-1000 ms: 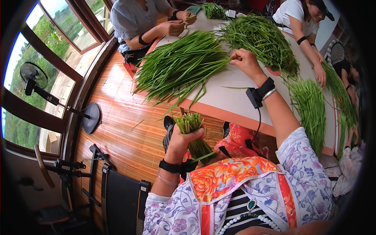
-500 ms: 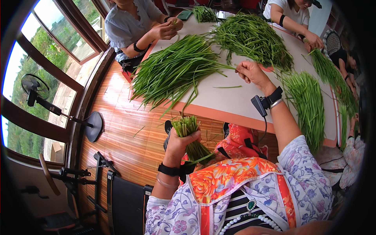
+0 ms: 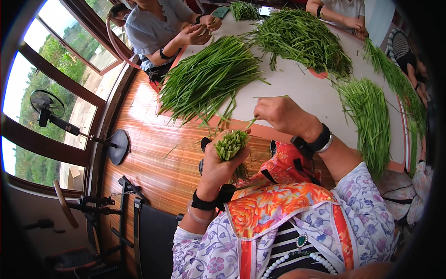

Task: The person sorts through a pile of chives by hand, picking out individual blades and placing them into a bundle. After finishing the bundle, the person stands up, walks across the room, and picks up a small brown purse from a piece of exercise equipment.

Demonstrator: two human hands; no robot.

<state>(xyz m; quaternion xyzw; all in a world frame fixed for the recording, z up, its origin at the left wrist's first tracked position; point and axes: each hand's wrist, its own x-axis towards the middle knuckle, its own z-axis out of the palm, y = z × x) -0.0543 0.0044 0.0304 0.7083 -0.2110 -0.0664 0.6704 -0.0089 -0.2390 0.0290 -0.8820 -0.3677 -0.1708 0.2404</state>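
My left hand [image 3: 216, 168] is wrapped round a bundle of garlic chives [image 3: 231, 145] in front of my lap, its pale cut ends facing up. Just above it, to the right, my right hand [image 3: 287, 116] pinches a thin chive stalk [image 3: 251, 122] that slants down toward the bundle. Past both hands, a large pile of chives [image 3: 211, 76] lies on the left part of the white table [image 3: 297, 93], its leaves hanging over the edge. The bundle's lower leaves are partly hidden behind my left hand.
Another heap of chives [image 3: 304, 44] covers the table's far side, and a long bunch [image 3: 367, 121] lies at the right. Several people sit around the table handling chives. A standing fan [image 3: 46, 107] and a black bench [image 3: 155, 237] are on the left.
My right hand has come from over the table, left and down, to beside the bundle, bringing a stalk. My left hand has tilted the bundle so its cut ends show more.
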